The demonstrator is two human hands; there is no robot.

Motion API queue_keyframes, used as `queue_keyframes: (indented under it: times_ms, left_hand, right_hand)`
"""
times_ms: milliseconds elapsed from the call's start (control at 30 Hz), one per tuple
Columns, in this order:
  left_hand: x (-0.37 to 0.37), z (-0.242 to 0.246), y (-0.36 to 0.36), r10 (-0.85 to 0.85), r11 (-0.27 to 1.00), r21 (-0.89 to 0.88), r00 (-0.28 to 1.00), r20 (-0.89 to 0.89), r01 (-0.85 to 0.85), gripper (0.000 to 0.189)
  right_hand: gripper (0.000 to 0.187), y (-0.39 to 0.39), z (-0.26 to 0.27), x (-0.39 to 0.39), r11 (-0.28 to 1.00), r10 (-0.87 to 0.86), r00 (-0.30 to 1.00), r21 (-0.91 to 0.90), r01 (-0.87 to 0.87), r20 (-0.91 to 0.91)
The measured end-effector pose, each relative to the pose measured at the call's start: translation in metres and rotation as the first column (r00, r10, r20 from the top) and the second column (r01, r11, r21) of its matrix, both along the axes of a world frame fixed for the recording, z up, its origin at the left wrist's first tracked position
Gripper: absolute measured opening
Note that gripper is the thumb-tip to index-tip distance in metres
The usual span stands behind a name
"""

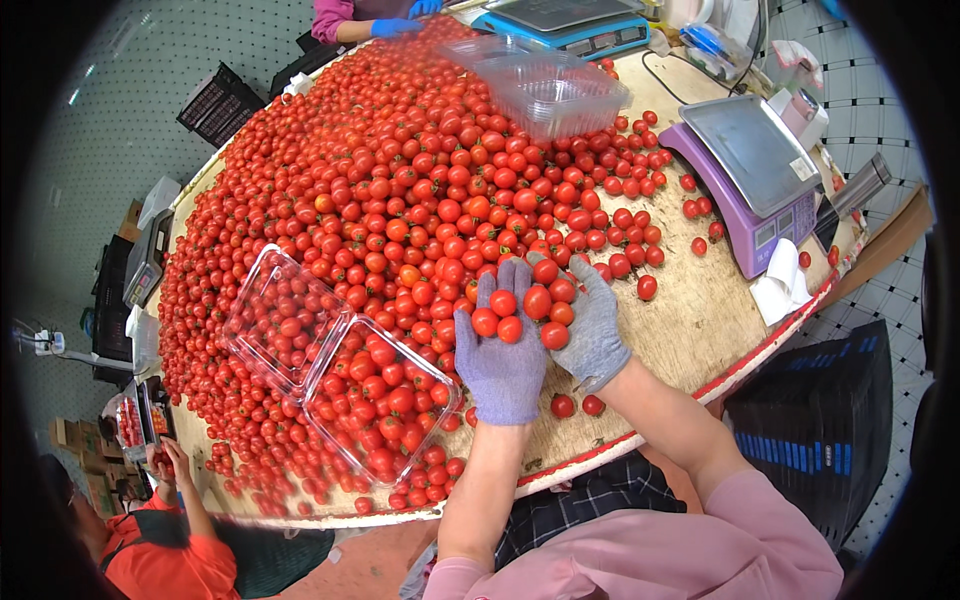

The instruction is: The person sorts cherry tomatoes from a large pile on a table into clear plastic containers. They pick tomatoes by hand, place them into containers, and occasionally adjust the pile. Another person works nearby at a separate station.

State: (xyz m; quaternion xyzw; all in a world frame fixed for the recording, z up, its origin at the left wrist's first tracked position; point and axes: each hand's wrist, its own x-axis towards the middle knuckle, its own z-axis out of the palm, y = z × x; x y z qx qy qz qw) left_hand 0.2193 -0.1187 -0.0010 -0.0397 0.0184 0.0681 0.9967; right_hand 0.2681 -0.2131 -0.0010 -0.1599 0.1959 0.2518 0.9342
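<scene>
My left hand (501, 379), in a lavender knit glove, lies palm up with several small cherry tomatoes (503, 302) resting on the palm and fingers. Beside it my right hand (600, 330), in a grey knit glove, cups several more tomatoes (555, 335) against it. The two hands meet at the near edge of a large heap of red cherry tomatoes (360, 195). Left of my hands sits a hinged clear plastic clamshell box (456, 396), its lid folded open over the heap. Tomatoes fill its base.
Stacked clear plastic boxes (555, 97) stand on the heap. A purple scale (739, 225) and white paper (780, 289) are at right; a blue scale (592, 37) is farther back. Black crates (810, 427) stand beside the table. Co-workers (165, 547) work at lower left and the top.
</scene>
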Motion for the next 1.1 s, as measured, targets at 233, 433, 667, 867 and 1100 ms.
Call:
queue_keyframes:
  times_ms: [233,433,667,867,1100]
  left_hand:
    - [-0.003,0.009,0.001,-0.029,0.998,-0.061,0.999,0.039,0.031,0.056]
    - [-0.003,0.003,0.003,0.116,0.309,0.95,0.993,0.009,-0.045,0.056]
    - [-0.011,0.019,-0.008,0.377,0.49,0.842,0.926,0.03,-0.227,0.032]
    - [-0.014,0.007,-0.015,0.497,-0.246,0.944,0.808,0.316,-0.218,0.018]
    - [-0.012,0.009,-0.024,0.51,0.003,0.973,0.838,0.196,-0.229,0.037]
  right_hand:
    - [0.05,-0.003,-0.002,-0.001,0.996,0.056,0.996,0.064,-0.061,0.072]
    - [0.049,-0.003,-0.01,0.0,0.996,0.059,0.995,0.057,-0.063,0.08]
    - [0.051,0.005,0.004,-0.009,0.989,0.104,0.992,0.1,-0.111,0.078]
    - [0.055,0.007,0.004,-0.014,0.99,0.135,0.991,0.032,-0.136,0.007]
    - [0.045,0.004,0.011,-0.013,0.998,0.046,0.974,-0.048,-0.036,0.224]
